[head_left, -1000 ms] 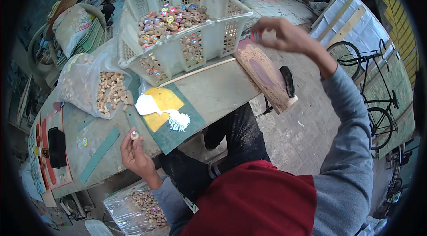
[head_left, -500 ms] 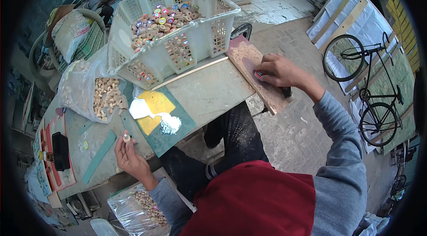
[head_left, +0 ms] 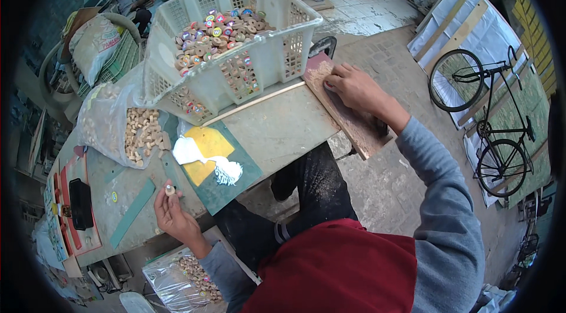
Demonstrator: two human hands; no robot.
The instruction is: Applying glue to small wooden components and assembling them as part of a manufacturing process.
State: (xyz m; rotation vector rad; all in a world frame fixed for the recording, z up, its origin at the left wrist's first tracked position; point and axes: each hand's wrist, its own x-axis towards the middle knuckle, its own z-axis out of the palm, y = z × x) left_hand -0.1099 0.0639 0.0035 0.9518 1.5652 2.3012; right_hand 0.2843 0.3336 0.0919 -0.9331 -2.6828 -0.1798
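A small wooden piece (head_left: 170, 191) is pinched in the left hand (head_left: 178, 220) at the near left edge of the table (head_left: 283, 115). Fingers curled, the right hand (head_left: 359, 90) is over the dusty board (head_left: 340, 105) at right; what it holds, I cannot tell.

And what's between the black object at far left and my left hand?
In the head view, a green strip and a small yellow disc lie on the table.

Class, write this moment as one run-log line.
left hand: holds wooden piece | right hand: at sawdust-covered board | crate: wooden discs inside
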